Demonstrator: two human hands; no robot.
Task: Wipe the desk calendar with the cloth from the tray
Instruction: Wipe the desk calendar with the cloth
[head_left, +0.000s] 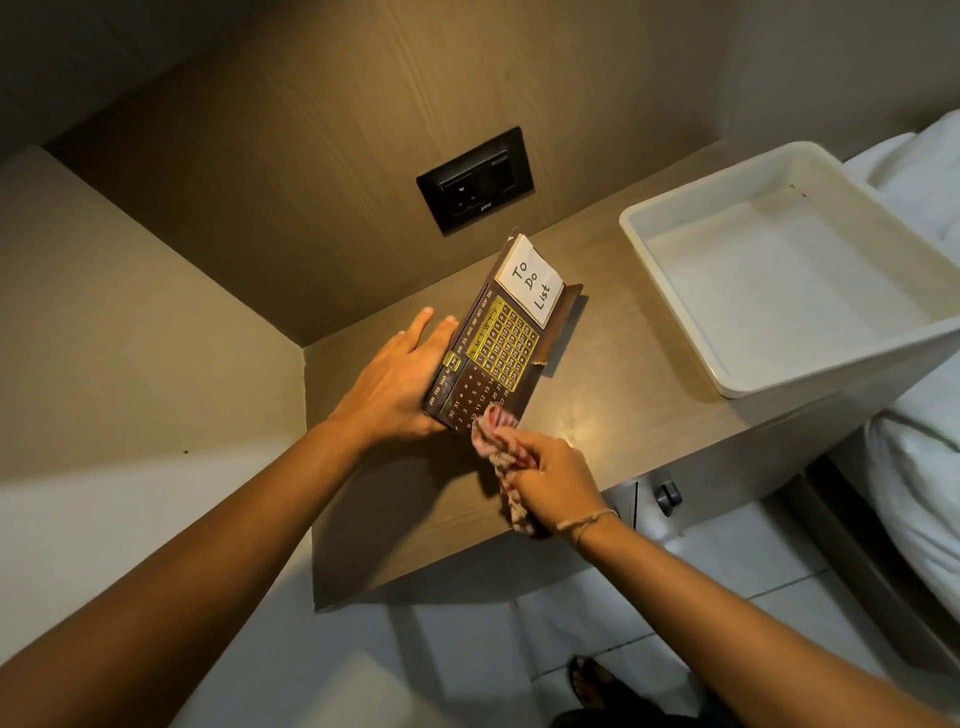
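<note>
A brown desk calendar (498, 348) with gold date frames and a white "To Do List" note stands tilted on the wooden side table (623, 395). My left hand (400, 384) grips the calendar's left edge from behind, fingers spread along its back. My right hand (553, 480) is closed around a bunched red-and-white checked cloth (496, 434). The cloth's upper end presses on the calendar's lower near corner, and its tail hangs below my fist. The white plastic tray (670, 291) sits to the right with nothing in it.
A black wall socket (475, 179) is set in the wooden panel behind the calendar. A bed with white bedding (919, 467) lies at the right, beside the tray. A drawer knob (667, 493) shows under the table's front edge. A sandalled foot (597, 683) stands on the tiled floor.
</note>
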